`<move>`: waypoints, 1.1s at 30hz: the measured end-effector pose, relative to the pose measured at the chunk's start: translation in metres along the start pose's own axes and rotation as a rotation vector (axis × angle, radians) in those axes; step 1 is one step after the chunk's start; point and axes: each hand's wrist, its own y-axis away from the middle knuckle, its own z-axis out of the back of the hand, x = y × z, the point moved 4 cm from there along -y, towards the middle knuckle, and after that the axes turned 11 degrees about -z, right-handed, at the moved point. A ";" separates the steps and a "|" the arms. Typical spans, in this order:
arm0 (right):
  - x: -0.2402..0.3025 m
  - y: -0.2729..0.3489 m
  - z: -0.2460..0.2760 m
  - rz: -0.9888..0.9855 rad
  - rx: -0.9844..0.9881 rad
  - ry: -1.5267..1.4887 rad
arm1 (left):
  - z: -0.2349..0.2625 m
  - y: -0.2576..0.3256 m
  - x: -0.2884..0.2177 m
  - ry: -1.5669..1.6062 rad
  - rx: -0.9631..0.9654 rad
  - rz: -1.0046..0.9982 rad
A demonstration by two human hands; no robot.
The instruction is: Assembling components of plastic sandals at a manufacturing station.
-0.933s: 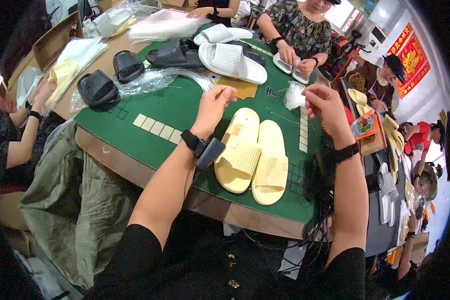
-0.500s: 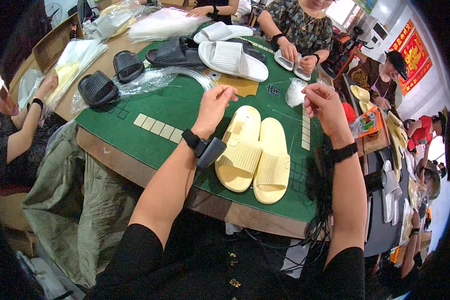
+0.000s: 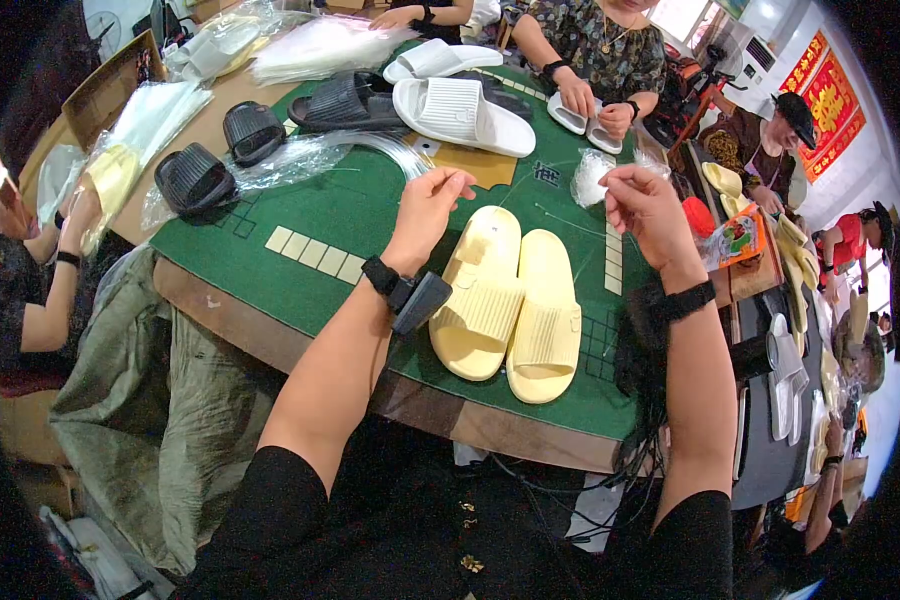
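Black short-sleeved top (image 3: pixel 400 545), small gold-coloured ornaments (image 3: pixel 470 564) down its front, below the counter's (image 3: pixel 535 438) near edge. Plain black right wristband (image 3: pixel 690 300); black left wristband (image 3: pixel 378 275) bearing a boxy dark-grey module (image 3: pixel 423 303).

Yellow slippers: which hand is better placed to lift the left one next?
The left hand, probably: it hovers close to the left slipper, while the right hand is farther off, beyond the other slipper.

Beyond the green-topped table (image 3: pixel 310 290) are a bright window (image 3: pixel 682 18) and a pale wall (image 3: pixel 792 48) with red banners (image 3: pixel 832 112).
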 end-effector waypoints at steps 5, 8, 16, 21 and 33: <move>-0.032 -0.003 -0.006 -0.166 0.014 0.203 | -0.001 0.001 -0.002 0.002 -0.003 0.029; -0.048 -0.003 -0.012 -0.207 0.040 0.308 | -0.002 0.001 -0.002 0.013 -0.003 0.013; -0.063 -0.003 -0.023 -0.273 0.122 0.470 | -0.003 0.004 -0.010 0.035 0.016 -0.027; -0.065 -0.001 -0.029 -0.162 0.006 0.845 | 0.000 -0.005 -0.040 -0.128 0.030 -0.181; -0.065 0.017 -0.062 0.316 0.192 1.035 | 0.010 0.032 -0.139 -0.570 0.287 -0.450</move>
